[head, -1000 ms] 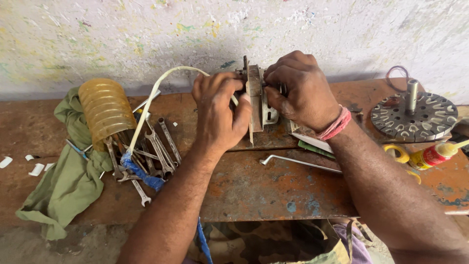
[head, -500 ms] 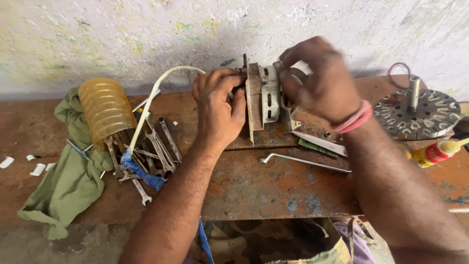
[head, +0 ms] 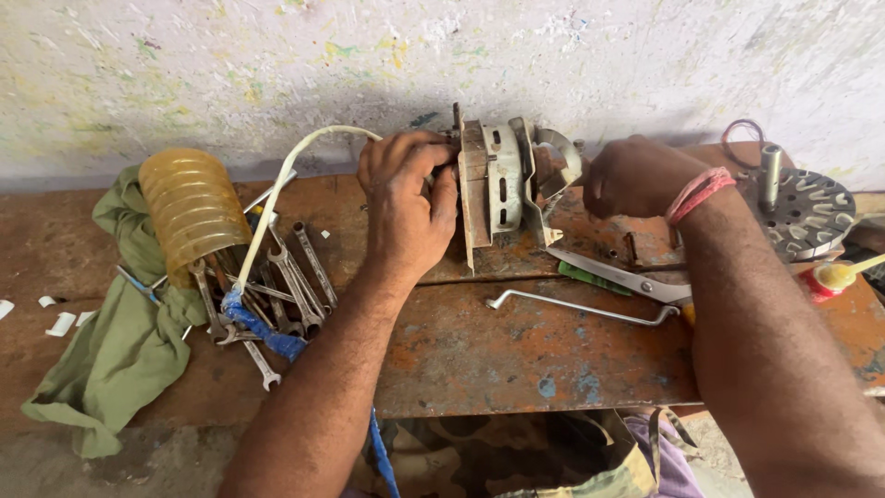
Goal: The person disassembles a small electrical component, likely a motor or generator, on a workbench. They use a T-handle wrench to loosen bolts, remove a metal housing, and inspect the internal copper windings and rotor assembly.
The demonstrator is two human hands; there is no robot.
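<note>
From the head camera, a small grey metal motor (head: 498, 180) stands on edge at the back of a rusty workbench (head: 516, 350), close to the paint-flecked wall, so that its flat plates face sideways and both hands can get at it. The left hand (head: 406, 207) wraps around the motor's left end, fingers curled against the plate, which seems to steady it upright. The right hand (head: 636, 175) sits just to the right of the motor with its fingers bent inward near the curved bracket; whether it pinches anything there I cannot tell. A white cable (head: 277, 194) arcs from the motor's left side down toward a heap of spanners (head: 277, 286) lying within easy reach beside a ribbed yellow jar (head: 189, 207) and a green cloth (head: 111, 350). In front of the motor lie scissors (head: 618, 277) and a bent metal rod (head: 581, 309); a round slotted disc (head: 802, 212) rests at the far right
</note>
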